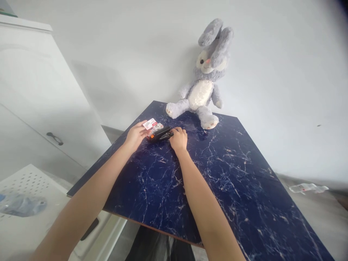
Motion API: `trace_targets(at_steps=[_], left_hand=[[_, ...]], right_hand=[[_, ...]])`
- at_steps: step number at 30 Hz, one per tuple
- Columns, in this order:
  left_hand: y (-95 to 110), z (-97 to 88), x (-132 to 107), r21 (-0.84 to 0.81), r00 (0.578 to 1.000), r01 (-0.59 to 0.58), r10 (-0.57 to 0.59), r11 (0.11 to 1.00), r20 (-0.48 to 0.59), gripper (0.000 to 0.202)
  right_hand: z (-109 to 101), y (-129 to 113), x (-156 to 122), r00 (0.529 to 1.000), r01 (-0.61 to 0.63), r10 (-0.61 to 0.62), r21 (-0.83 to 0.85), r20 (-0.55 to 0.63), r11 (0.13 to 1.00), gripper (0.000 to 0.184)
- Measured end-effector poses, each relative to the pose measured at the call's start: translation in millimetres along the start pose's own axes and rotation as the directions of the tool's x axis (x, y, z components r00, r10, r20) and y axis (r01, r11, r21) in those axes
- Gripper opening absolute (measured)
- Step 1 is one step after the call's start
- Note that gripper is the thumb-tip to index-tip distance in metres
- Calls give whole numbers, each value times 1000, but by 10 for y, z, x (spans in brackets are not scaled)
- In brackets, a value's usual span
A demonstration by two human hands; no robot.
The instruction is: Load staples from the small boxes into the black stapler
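Near the far left part of the blue table, my left hand grips a small red-and-white box between thumb and fingers. A second small white box with dark print shows right behind it, partly covered. Just below the boxes lies a black stapler with an orange patch at its left end. My right hand rests at the stapler's right end with its fingers curled on it. Those fingertips are partly hidden, so the exact grip is hard to see.
A grey plush rabbit sits at the table's back edge against the white wall. The dark blue marbled table extends to the right. A white cabinet stands on the left, above a white perforated seat. A plastic bottle lies at right.
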State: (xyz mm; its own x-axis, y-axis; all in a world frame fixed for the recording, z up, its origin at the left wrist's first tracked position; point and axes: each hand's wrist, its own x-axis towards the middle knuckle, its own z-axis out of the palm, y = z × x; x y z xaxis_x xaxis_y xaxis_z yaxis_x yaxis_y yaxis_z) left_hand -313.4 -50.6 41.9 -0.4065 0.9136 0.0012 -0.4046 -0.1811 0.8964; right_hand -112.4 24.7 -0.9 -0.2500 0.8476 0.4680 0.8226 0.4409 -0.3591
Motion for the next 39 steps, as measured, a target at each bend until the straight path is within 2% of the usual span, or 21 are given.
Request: trace_targets(at_steps=[6,10,13,17,21,25,26,29,31,32,36,39], left_hand=[[64,4,17,-28,998,1,1,1000,58,34],[24,3,14,-14,993,23,-21,1000,112,33],[-11,-6,-2,19,985,42,-44,999,169,33],[-43,-40,-5,100,979,27,-47,995,200,38],[-65,-27,-31,177,974,18,-57,984,218,38],[-124,70,-124,288,962,-19,-61,958,266,36],[-150,103,-157,334,960,-54,-43,941,275,36],[-239,203,-267,438,946,-150,1,886,323,34],[-292,262,-339,468,925,-176,-16,866,379,32],[-311,286,-369,480,912,-186,-31,857,409,30],[-337,319,-424,506,883,-217,-54,835,467,25],[-343,286,-401,505,879,-228,-47,832,474,26]], right_hand=[[-10,-8,33,995,-57,64,104,-72,993,41],[20,59,101,985,-131,152,218,-83,967,29],[35,126,141,972,-159,212,377,-103,912,22],[27,194,154,926,-177,342,618,-158,766,28],[-3,217,73,894,-267,449,795,-7,544,29],[-129,203,-202,896,-296,410,917,170,269,25],[-187,202,-299,900,-307,385,924,204,228,23],[-388,209,-597,916,-316,311,932,252,176,22],[-506,211,-752,924,-315,286,928,252,199,23],[-550,208,-805,928,-311,287,918,237,248,24],[-625,170,-869,955,-255,272,807,121,533,27],[-637,146,-849,968,-204,245,732,53,650,27]])
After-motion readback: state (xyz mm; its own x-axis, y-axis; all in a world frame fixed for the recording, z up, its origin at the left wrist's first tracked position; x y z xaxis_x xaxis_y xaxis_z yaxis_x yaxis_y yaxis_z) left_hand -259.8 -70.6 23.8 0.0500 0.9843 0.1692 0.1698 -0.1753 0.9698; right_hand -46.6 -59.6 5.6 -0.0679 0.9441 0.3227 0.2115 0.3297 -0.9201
